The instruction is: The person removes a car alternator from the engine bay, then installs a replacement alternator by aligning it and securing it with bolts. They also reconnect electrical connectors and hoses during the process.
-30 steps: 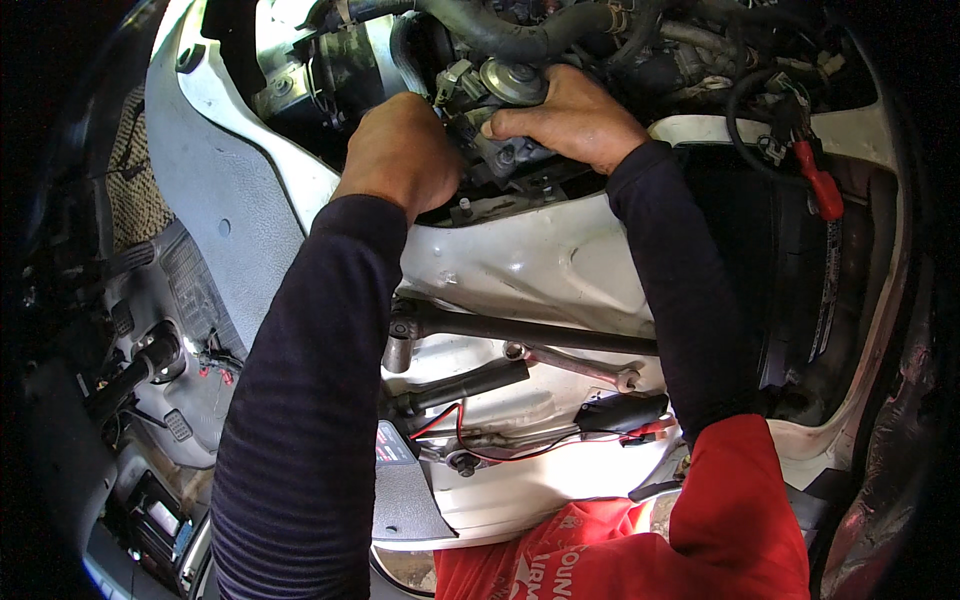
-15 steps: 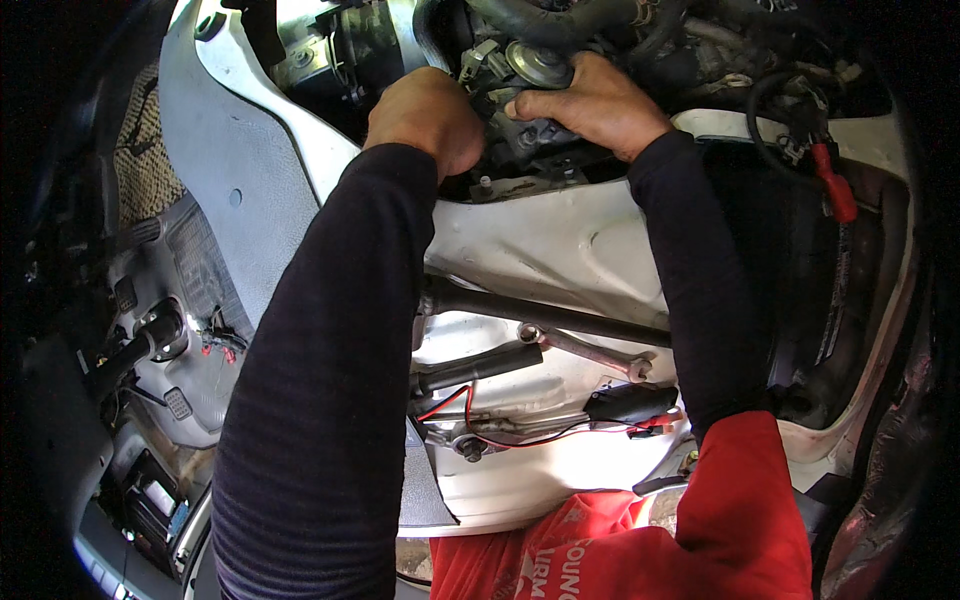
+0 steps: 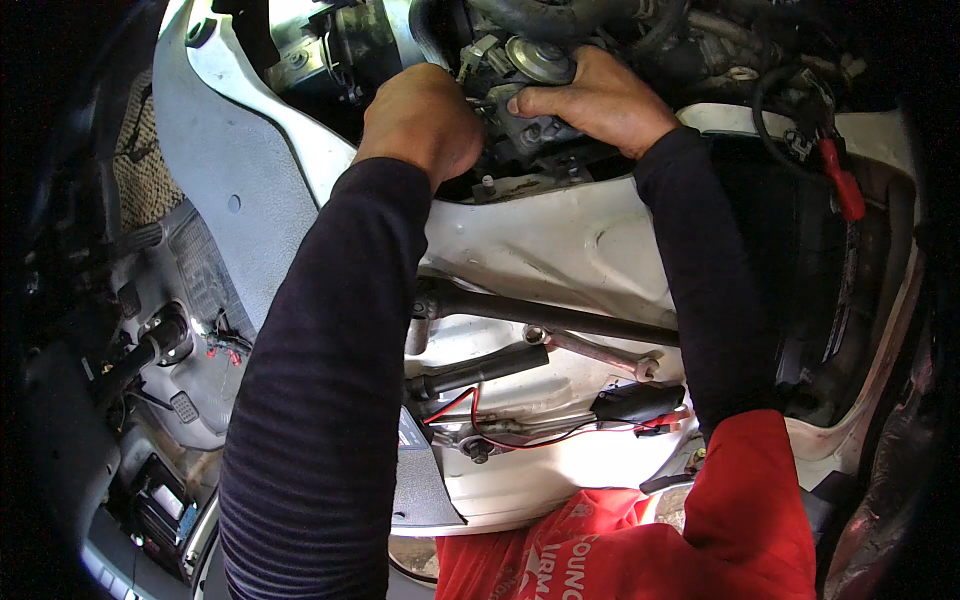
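Note:
My left hand is closed in a fist at the edge of a car's engine bay. Its fingertips are turned away, so whatever it grips is hidden. To its right, my right hand reaches in, fingers curled behind a round metal cap and thumb laid across the dark engine part below it. A thick black hose runs down behind my left hand. Just below the hands, a bolt end stands up from a bracket at the white panel's edge.
On the white body panel lie a long dark bar, a combination wrench, a shorter dark tube, a ratchet and a black tool with red and black wires. A red-sleeved cable hangs at the right. Pedals show far left.
The whole view has shifted slightly. Both hands keep their places at the engine part, with no clear change of grip.

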A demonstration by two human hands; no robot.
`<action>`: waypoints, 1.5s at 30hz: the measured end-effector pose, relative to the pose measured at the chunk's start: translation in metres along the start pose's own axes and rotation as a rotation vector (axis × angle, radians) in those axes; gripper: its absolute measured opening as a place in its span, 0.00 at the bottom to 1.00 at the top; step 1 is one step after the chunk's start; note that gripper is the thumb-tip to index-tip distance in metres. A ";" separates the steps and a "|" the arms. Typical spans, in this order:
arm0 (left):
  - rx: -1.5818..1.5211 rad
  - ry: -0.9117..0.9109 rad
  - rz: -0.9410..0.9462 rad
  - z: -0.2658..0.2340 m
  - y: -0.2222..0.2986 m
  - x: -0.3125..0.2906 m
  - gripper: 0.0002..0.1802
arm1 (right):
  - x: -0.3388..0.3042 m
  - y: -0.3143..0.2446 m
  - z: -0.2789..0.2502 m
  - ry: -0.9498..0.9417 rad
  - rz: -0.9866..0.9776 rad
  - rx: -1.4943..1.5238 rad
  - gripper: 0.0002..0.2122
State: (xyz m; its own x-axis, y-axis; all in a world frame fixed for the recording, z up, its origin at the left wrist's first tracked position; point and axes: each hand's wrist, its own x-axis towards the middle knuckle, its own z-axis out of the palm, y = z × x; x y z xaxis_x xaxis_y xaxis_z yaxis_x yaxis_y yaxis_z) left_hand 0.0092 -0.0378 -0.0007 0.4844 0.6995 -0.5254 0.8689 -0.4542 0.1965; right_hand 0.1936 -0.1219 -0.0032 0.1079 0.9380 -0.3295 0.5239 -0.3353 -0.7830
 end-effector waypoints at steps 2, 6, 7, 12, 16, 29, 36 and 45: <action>-0.027 0.044 -0.001 0.000 0.001 -0.005 0.10 | 0.001 0.003 0.001 -0.010 -0.044 0.027 0.26; -0.077 0.161 0.085 0.003 0.000 -0.014 0.08 | 0.004 0.009 0.003 0.012 0.007 0.007 0.26; -0.099 0.207 0.116 0.004 -0.001 -0.016 0.08 | 0.004 0.009 0.003 0.024 -0.008 -0.010 0.26; -0.052 0.247 0.163 0.002 -0.001 -0.020 0.07 | 0.001 0.005 0.001 0.033 -0.014 -0.023 0.27; -0.116 0.314 0.213 -0.003 0.003 -0.029 0.07 | 0.000 -0.001 -0.002 -0.022 0.045 -0.041 0.31; -0.032 0.197 0.245 -0.005 -0.006 -0.019 0.07 | 0.005 0.006 0.003 0.006 0.056 -0.075 0.29; 0.024 -0.085 0.295 -0.006 -0.010 -0.011 0.12 | 0.000 0.005 0.000 -0.032 0.035 0.066 0.26; -0.102 -0.198 0.323 -0.035 -0.010 -0.021 0.20 | 0.000 0.007 0.003 0.055 0.046 0.029 0.26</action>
State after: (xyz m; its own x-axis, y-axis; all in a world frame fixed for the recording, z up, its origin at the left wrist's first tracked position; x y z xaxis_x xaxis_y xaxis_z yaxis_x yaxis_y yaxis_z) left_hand -0.0057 -0.0287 0.0369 0.7146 0.4048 -0.5705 0.6852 -0.5695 0.4541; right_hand 0.1947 -0.1245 -0.0102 0.1778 0.9246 -0.3369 0.4932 -0.3799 -0.7826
